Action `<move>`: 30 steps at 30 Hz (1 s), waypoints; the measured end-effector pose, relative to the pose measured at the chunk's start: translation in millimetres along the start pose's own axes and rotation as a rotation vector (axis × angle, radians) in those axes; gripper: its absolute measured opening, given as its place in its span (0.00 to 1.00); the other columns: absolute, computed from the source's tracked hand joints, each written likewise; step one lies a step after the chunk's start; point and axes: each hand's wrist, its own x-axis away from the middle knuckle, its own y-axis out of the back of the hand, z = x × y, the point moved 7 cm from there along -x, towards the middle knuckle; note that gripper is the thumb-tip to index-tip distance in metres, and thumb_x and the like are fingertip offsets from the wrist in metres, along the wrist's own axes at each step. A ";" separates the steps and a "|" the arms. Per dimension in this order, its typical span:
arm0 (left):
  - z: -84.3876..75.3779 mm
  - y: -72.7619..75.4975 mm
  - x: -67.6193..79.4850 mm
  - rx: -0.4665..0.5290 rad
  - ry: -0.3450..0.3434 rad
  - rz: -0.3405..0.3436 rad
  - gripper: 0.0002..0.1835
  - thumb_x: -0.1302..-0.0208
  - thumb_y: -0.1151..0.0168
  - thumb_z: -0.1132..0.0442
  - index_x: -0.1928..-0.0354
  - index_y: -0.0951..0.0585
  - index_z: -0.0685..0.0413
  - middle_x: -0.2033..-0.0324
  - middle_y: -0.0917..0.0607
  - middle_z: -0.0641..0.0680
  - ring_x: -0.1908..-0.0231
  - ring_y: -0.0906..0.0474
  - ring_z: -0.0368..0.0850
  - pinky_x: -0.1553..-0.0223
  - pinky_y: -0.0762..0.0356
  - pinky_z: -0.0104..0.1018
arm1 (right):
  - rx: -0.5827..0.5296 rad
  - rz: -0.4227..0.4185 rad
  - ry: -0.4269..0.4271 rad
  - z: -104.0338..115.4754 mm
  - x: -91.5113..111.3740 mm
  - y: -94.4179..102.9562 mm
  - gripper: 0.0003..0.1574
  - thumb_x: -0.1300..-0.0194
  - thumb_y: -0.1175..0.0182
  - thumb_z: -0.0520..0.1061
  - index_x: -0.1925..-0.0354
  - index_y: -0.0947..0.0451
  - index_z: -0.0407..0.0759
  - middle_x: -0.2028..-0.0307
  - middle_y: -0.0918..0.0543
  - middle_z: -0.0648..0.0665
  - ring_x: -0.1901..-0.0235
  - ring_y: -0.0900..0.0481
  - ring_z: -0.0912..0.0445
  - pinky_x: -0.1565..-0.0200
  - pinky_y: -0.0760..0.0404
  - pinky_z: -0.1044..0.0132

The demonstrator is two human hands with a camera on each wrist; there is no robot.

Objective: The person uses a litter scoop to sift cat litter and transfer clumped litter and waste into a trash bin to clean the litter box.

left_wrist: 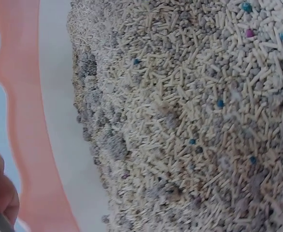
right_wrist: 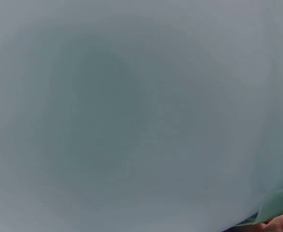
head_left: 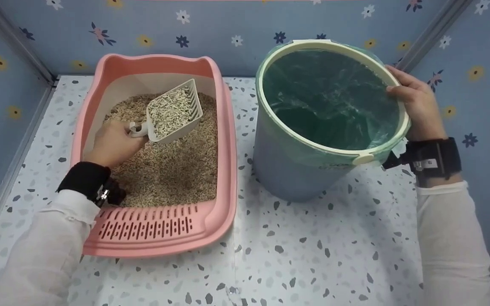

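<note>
In the head view my left hand grips the handle of a white slotted litter scoop, which is heaped with pale pellet litter. The scoop is held over the pink litter box, above its bed of brownish litter. Close up in the left wrist view lie pale stick-like pellets with a few blue bits and grey clumps. On the right, my right hand holds the rim of a trash bin, thumb over the edge. A translucent green bag lines the bin.
The box's front step is a slotted pink ledge. Box and bin stand apart on a white speckled surface. Blue flowered panels close off the back and both sides. The bin's wall fills the right wrist view.
</note>
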 end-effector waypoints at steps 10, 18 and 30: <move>-14.9 38.6 13.0 -0.495 -0.131 -0.287 0.20 0.41 0.50 0.57 0.87 0.42 0.49 0.91 0.44 0.47 0.87 0.46 0.46 0.86 0.53 0.39 | -0.037 0.008 0.001 -0.5 -0.4 -2.0 0.34 0.38 0.45 0.31 0.34 0.35 0.42 0.33 0.37 0.39 0.45 0.25 0.52 0.53 0.21 0.68; -13.1 46.4 21.6 -0.622 -0.214 -0.339 0.19 0.43 0.43 0.60 0.86 0.40 0.52 0.91 0.39 0.51 0.88 0.43 0.49 0.87 0.51 0.39 | -0.008 0.001 0.000 -0.2 -1.1 -1.3 0.33 0.38 0.44 0.32 0.35 0.34 0.43 0.34 0.36 0.39 0.45 0.24 0.52 0.53 0.21 0.68; -11.6 40.2 20.6 -0.622 -0.124 -0.119 0.15 0.41 0.45 0.58 0.83 0.33 0.55 0.88 0.32 0.55 0.86 0.36 0.52 0.87 0.42 0.44 | -0.026 0.008 -0.001 -0.4 0.2 -1.1 0.34 0.39 0.44 0.31 0.35 0.35 0.42 0.38 0.30 0.39 0.51 0.20 0.53 0.54 0.21 0.66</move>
